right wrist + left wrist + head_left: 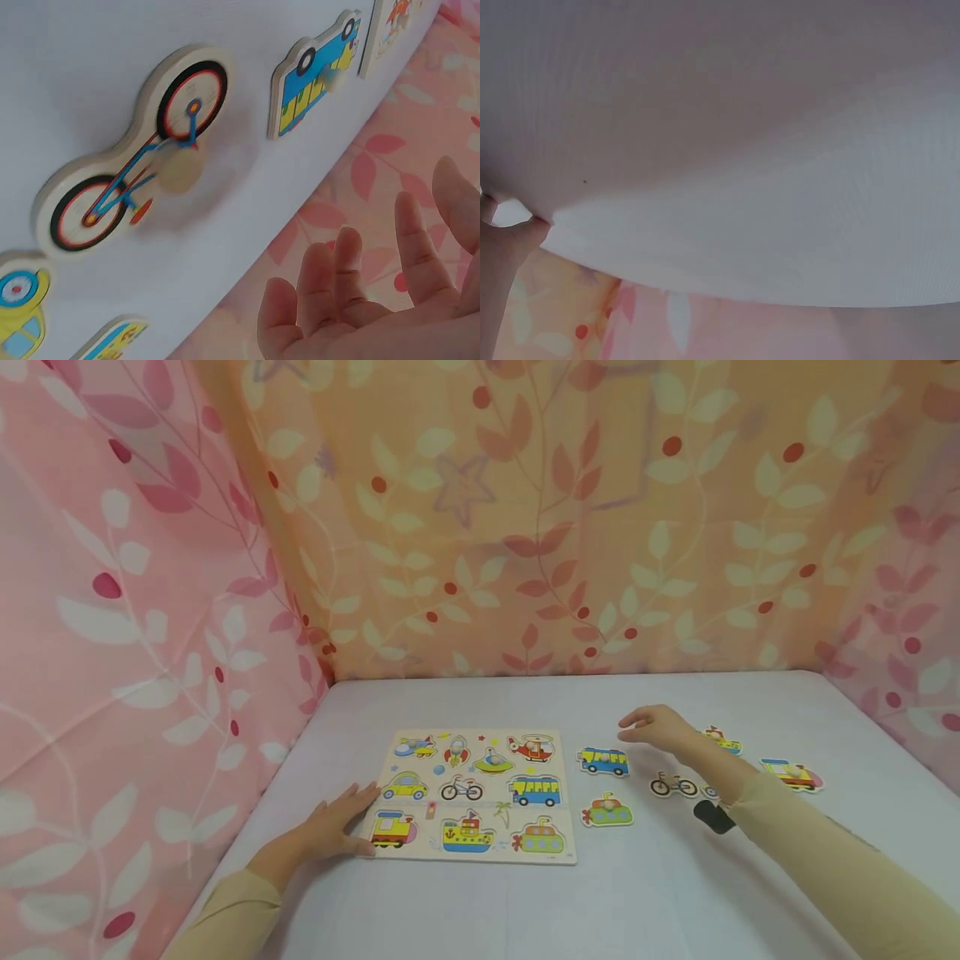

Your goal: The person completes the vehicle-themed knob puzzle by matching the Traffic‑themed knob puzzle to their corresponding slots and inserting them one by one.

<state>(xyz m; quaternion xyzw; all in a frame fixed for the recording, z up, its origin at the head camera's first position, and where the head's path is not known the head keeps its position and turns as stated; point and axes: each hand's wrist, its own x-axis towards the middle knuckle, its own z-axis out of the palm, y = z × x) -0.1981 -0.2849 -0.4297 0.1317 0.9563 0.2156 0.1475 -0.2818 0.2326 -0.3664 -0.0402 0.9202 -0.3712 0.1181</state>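
A wooden knob puzzle board (pixel 472 817) with vehicle pictures lies flat on the table. My left hand (pixel 326 828) rests at its left edge, fingers spread, thumb at the near corner. Over the table right of the board hovers my right hand (pixel 660 728), its fingers loosely bent and nothing between them. Nearest to it is a blue bus piece (pixel 603 761); a bicycle piece (pixel 135 161) lies below the forearm. Knobs show on the board's plane (pixel 415 747), rocket (pixel 456 751), flying saucer (pixel 493 761) and helicopter (pixel 531 748).
A green submarine piece (pixel 608 812) lies beside the board's right edge. Farther right are a ship piece (pixel 722 742), a train piece (pixel 792 775) and a car piece (pixel 22 315), partly hidden in the head view. Floral curtains (pixel 540 527) surround the white table (pixel 480 910).
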